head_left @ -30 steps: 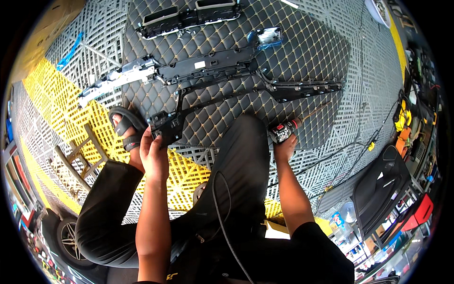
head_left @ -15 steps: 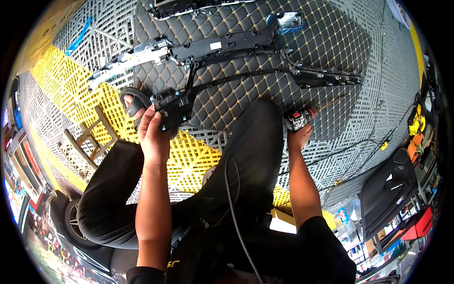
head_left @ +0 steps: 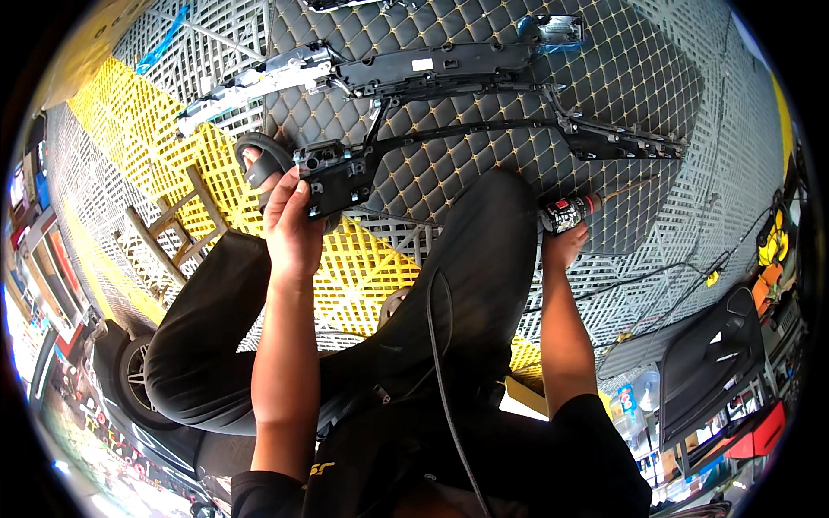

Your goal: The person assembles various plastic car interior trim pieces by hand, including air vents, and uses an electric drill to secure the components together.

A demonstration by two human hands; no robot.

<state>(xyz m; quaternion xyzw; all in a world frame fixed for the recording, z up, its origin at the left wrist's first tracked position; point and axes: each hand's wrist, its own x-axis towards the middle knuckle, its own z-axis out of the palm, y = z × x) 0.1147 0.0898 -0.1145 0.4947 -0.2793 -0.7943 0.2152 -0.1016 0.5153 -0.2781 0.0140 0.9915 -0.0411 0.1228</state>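
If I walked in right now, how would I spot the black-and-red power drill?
Find the big black diamond-quilted mat. At its lower right, a bare right hand grips the drill. Unlike the black plastic trim, it has a red collar.

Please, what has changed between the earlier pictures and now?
The whole view shifted: the quilted mat now appears farther right and higher, and the vent panel is nearly cut off on top. Nothing was taken or released: the left hand still holds the black trim frame, the right hand the power drill.
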